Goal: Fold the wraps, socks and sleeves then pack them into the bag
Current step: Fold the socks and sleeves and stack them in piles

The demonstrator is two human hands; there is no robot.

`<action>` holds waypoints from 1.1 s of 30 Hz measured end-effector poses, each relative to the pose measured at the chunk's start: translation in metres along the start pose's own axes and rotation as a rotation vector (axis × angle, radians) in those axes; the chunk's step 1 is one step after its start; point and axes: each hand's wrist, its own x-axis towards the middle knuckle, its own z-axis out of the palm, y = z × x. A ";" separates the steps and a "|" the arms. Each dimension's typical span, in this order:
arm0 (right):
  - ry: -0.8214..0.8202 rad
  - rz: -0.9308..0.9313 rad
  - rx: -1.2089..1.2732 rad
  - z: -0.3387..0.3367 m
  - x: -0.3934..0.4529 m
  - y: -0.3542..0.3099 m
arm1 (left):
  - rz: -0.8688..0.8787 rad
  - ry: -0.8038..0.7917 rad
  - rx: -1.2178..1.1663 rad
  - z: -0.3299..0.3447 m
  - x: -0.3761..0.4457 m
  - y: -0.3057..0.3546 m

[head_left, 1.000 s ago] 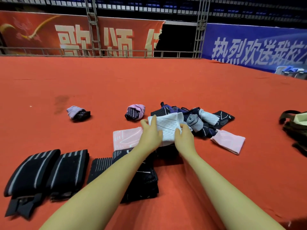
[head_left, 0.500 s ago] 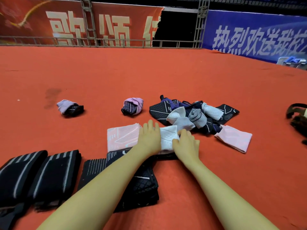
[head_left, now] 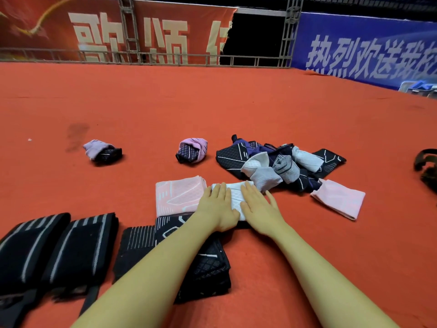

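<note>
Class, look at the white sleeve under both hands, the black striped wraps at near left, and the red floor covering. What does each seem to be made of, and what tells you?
White sleeve: looks like stretchy knit fabric, matte, with a fine woven pattern.
Black striped wraps: probably thick elastic webbing; grey lines, bulky folds.
Red floor covering: seemingly felt-like carpet, dull, slightly stained.

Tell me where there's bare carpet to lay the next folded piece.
Bare carpet lies right of the right hand, below the pink sleeve. Crowded: the unfolded pile and the black wraps.
</note>
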 end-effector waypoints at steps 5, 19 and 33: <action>-0.041 0.073 0.021 -0.003 0.001 -0.006 | 0.002 -0.039 -0.030 -0.002 0.001 -0.001; 0.408 0.132 0.173 -0.045 0.030 0.016 | 0.009 0.273 -0.424 -0.043 0.032 0.003; 0.503 -0.029 -0.087 -0.038 0.042 0.070 | 0.068 0.303 -0.625 -0.037 0.080 0.041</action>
